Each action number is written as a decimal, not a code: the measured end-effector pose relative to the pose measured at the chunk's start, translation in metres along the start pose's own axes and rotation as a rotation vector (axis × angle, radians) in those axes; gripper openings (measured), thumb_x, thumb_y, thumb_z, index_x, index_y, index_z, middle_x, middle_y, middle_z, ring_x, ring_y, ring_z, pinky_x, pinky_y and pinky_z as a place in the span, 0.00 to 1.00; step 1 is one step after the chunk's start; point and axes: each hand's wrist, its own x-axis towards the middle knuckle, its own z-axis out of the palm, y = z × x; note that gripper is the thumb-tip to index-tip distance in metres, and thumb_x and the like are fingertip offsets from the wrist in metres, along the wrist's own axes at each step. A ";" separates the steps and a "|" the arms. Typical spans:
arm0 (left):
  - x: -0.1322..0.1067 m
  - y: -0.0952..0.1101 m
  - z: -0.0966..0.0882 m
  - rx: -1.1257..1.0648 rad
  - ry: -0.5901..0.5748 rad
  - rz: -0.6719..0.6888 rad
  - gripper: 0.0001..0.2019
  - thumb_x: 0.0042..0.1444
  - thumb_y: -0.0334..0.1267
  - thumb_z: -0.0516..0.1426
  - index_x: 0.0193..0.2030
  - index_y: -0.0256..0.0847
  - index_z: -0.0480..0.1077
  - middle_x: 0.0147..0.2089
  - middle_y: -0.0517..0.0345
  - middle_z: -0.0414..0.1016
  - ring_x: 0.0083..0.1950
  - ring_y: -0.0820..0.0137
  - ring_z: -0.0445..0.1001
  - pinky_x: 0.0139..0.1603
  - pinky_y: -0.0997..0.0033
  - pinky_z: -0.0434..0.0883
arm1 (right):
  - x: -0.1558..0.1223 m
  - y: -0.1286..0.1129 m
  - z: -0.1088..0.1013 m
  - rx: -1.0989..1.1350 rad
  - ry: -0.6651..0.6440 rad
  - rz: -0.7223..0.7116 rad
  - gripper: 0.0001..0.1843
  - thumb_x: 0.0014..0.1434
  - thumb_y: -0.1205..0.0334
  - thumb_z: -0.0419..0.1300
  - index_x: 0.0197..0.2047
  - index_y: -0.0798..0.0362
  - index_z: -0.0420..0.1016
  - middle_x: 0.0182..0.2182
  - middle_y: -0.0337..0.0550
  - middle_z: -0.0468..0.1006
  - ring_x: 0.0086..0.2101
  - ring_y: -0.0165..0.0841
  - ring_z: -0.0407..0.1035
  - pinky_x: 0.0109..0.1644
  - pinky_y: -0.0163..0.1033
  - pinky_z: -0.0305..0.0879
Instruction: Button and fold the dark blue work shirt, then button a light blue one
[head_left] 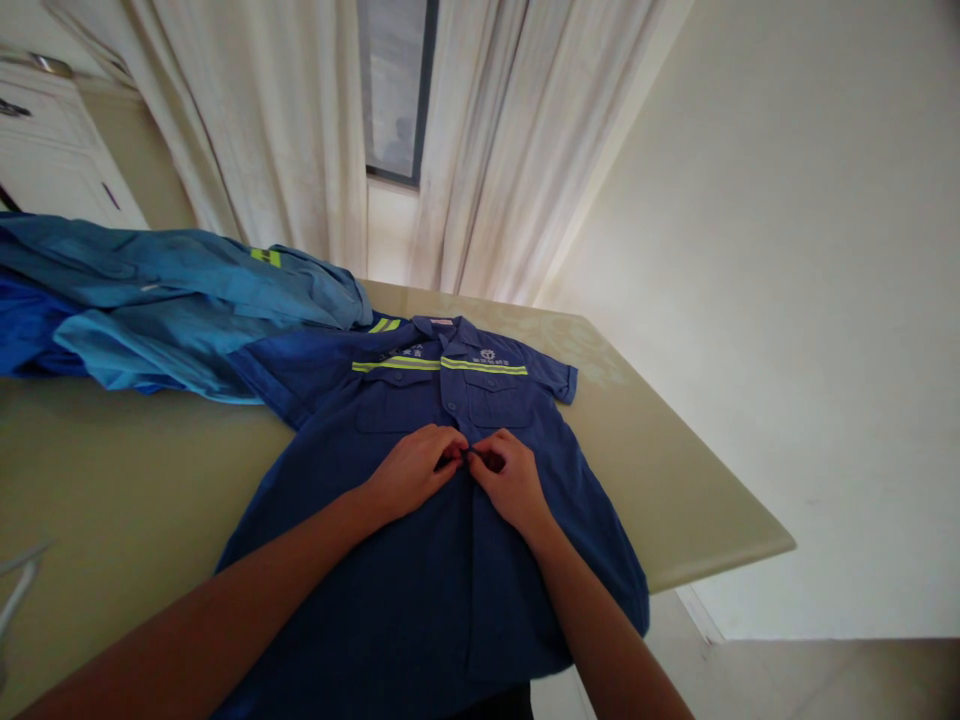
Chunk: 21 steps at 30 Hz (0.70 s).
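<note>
A dark blue short-sleeved work shirt (pixel 405 560) lies face up, its collar pointing away from me. Across its chest run yellow-green reflective stripes (pixel 487 367), with two flapped pockets below. My left hand (pixel 420 462) and my right hand (pixel 510 478) meet at the front placket, under a visible button (pixel 451 407). Fingers of both hands are pinched on the placket's cloth, their tips nearly touching. Whether a button sits between the fingertips is hidden. Toward me, the shirt's lower hem hangs at the table's near edge.
The shirt lies on a pale greenish table (pixel 660 480) whose right corner juts out near a white wall (pixel 825 250). Light blue and bright blue garments (pixel 202 290) are heaped at the left. A white hanger-like piece (pixel 22 580) shows at the left edge. Curtains (pixel 285 120) hang behind.
</note>
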 end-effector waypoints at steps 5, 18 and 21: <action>0.000 -0.002 0.003 -0.012 0.029 -0.009 0.08 0.63 0.34 0.58 0.48 0.45 0.74 0.43 0.57 0.80 0.45 0.65 0.77 0.51 0.63 0.72 | -0.001 -0.001 0.001 -0.033 -0.014 0.005 0.05 0.58 0.65 0.62 0.36 0.51 0.80 0.29 0.39 0.76 0.28 0.31 0.68 0.34 0.35 0.64; 0.000 0.000 0.003 0.016 -0.023 -0.002 0.06 0.63 0.32 0.55 0.40 0.44 0.73 0.42 0.55 0.78 0.46 0.63 0.75 0.50 0.60 0.70 | -0.002 0.001 0.004 -0.054 -0.138 0.020 0.03 0.57 0.66 0.61 0.36 0.52 0.76 0.28 0.37 0.76 0.27 0.30 0.68 0.34 0.35 0.62; 0.001 0.000 0.004 0.000 -0.005 -0.055 0.04 0.62 0.32 0.56 0.39 0.45 0.73 0.39 0.56 0.79 0.44 0.63 0.75 0.48 0.61 0.70 | -0.002 0.003 0.002 -0.013 -0.147 0.049 0.04 0.55 0.66 0.63 0.36 0.51 0.77 0.26 0.37 0.76 0.26 0.30 0.67 0.32 0.34 0.62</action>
